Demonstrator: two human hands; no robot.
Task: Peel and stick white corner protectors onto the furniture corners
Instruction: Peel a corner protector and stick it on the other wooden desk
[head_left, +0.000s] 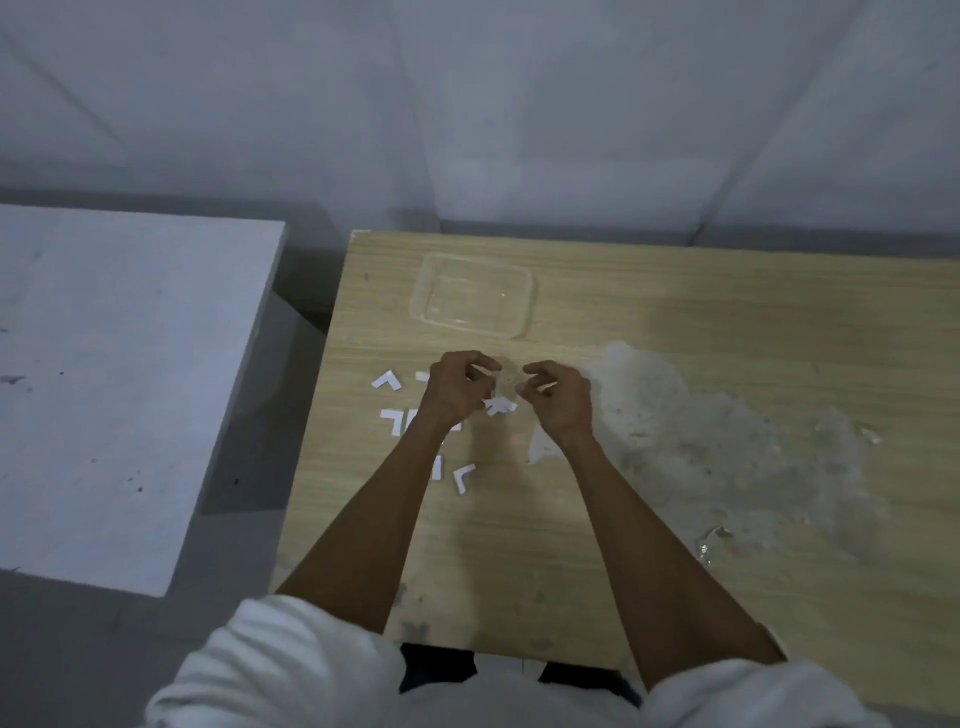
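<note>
Several white L-shaped corner protectors lie on the wooden table (597, 291): one at the left (385, 381), one (394, 419) below it, one (464, 478) nearer me, one (501, 406) between my hands. My left hand (456, 389) pinches a small white piece (482, 370) at its fingertips. My right hand (558, 397) also pinches a thin white strip (546, 386). Both hands hover close together just above the table. What joins the two pieces, if anything, is too blurred to tell.
A clear plastic tray (474, 295) sits on the table behind my hands. A pale worn patch (701, 441) spreads across the table to the right. A white table (119, 374) stands at the left, across a gap of grey floor.
</note>
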